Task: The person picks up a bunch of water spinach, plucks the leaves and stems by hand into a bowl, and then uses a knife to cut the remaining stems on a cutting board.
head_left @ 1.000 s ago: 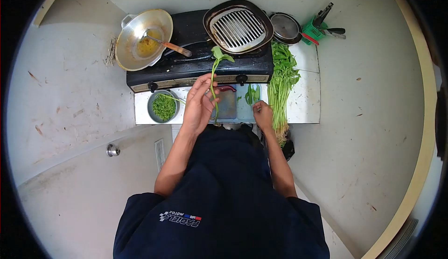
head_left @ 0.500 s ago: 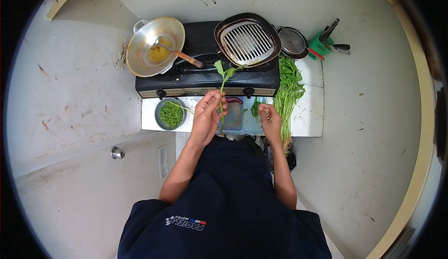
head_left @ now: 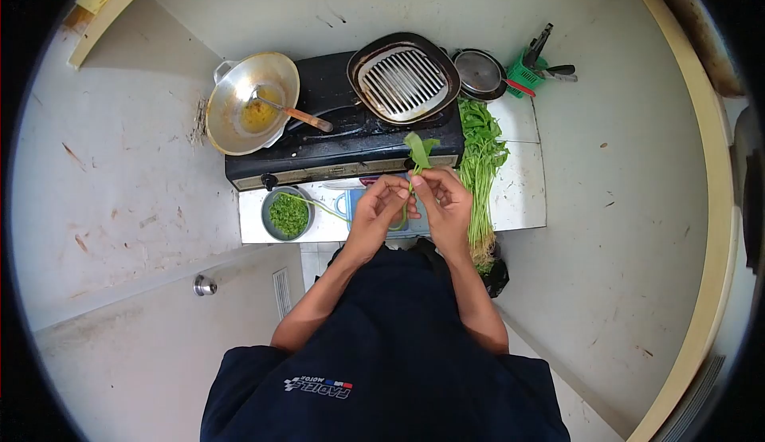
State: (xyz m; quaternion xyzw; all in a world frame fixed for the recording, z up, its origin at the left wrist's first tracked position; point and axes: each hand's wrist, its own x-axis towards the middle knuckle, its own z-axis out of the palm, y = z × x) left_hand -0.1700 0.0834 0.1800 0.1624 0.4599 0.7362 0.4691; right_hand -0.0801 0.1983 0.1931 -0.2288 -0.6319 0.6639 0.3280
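A single leafy green stalk (head_left: 419, 153) stands upright between my two hands, its leaves above the fingertips. My left hand (head_left: 378, 217) pinches the stem low down. My right hand (head_left: 446, 209) has thumb and fingers closed on the same stalk just under the leaves. Beneath both hands a blue tray or board (head_left: 344, 203) is mostly covered. To the right of my right hand lies a long bundle of leafy greens (head_left: 480, 167), roots toward me. Left of my left hand, a grey bowl (head_left: 267, 225) holds chopped greens (head_left: 288, 216), with one long stem over its edge.
Behind the hands is a black two-burner stove (head_left: 327, 70). A wok (head_left: 219, 115) with a wooden-handled utensil (head_left: 307, 118) sits on its left, a ridged grill pan (head_left: 402, 79) on its right. Farther right are a small pan (head_left: 480, 74) and a green basket (head_left: 522, 77) of utensils.
My right hand has come left and up to meet the stalk and close on it. My left hand has shifted right and down with the stalk. The camera view has tilted slightly.
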